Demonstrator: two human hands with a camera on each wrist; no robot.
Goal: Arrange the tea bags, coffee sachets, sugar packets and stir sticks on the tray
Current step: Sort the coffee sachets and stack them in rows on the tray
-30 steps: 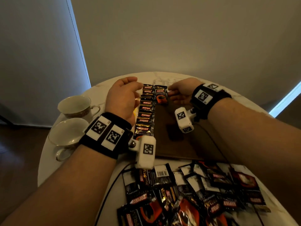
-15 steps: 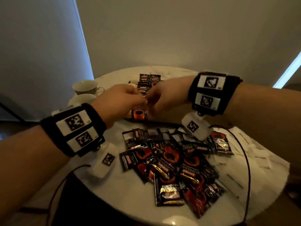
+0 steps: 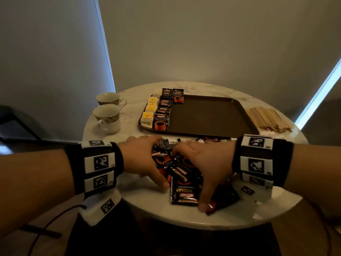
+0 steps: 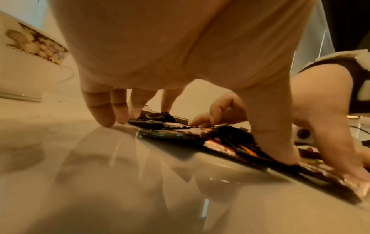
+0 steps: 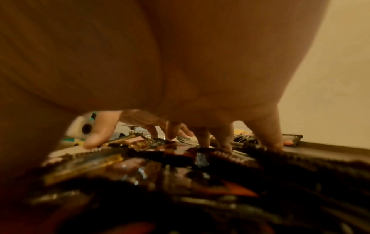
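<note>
Both hands are spreading over the loose heap of glossy black-and-orange foil coffee sachets (image 3: 181, 174) lying just in front of the dark brown rectangular tray (image 3: 208, 115). The left hand (image 3: 142, 159) is resting with fingers splayed, fingertips (image 4: 104, 120) touching the tabletop at the heap's edge; the right hand (image 3: 204, 163) is pressing down, fingers wide — neither is pinching anything yet. These sachets are probably light, thin and slippery — best pinched by a crimped edge.

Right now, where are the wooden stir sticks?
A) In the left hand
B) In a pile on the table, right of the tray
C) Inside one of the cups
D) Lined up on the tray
B: the stir sticks lie heaped on the table, just outside the right rim of the tray, whose right part is bare.
</note>
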